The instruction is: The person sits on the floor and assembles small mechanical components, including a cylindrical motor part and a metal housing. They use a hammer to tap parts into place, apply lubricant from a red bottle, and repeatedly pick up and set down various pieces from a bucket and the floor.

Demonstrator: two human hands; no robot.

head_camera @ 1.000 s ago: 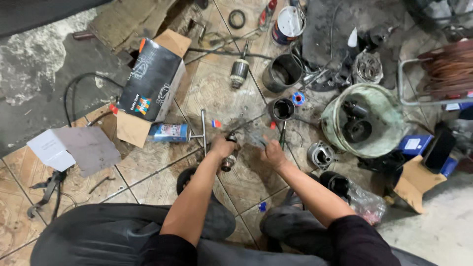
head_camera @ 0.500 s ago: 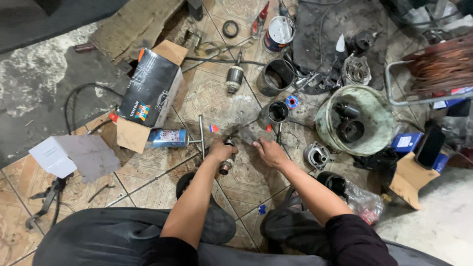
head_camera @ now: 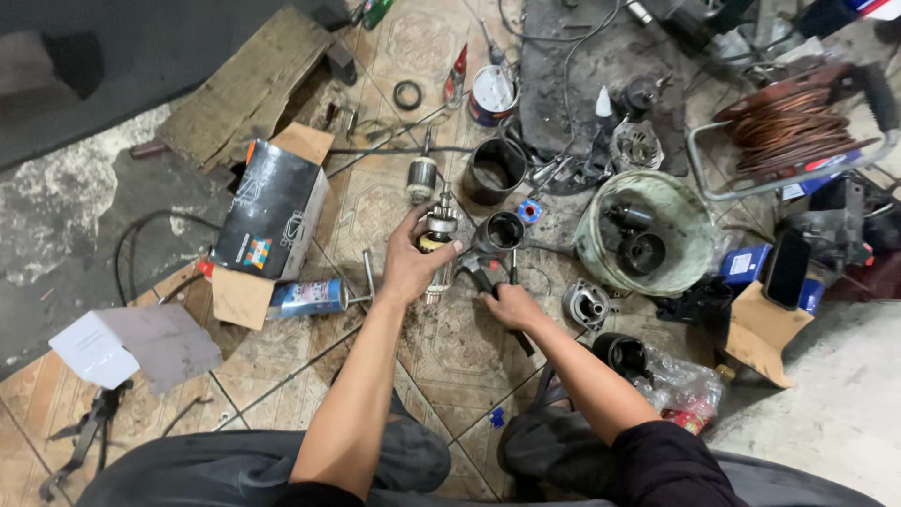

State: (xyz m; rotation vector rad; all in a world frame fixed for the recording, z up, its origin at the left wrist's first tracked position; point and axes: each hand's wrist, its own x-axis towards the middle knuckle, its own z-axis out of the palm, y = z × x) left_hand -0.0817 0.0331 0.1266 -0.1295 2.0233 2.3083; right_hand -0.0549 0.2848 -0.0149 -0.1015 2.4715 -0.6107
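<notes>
Wrapped around the motor armature [head_camera: 437,235], the left hand [head_camera: 405,266] grips it; the right hand [head_camera: 510,305] seemingly clasps a dark-handled tool [head_camera: 483,280] just beside.

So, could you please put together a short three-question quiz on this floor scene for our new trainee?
1. True or false: the left hand grips a motor armature lifted above the tiles.
2. What does the right hand rest on?
A. the black-handled tool
B. the copper wire coil
C. the spray can
3. Fill in: the pale green bucket holds dark round ____ parts.

Key
1. True.
2. A: the hand lies on the tool's handle, on the floor tiles.
3. Metal, as far as the head view shows.
</notes>
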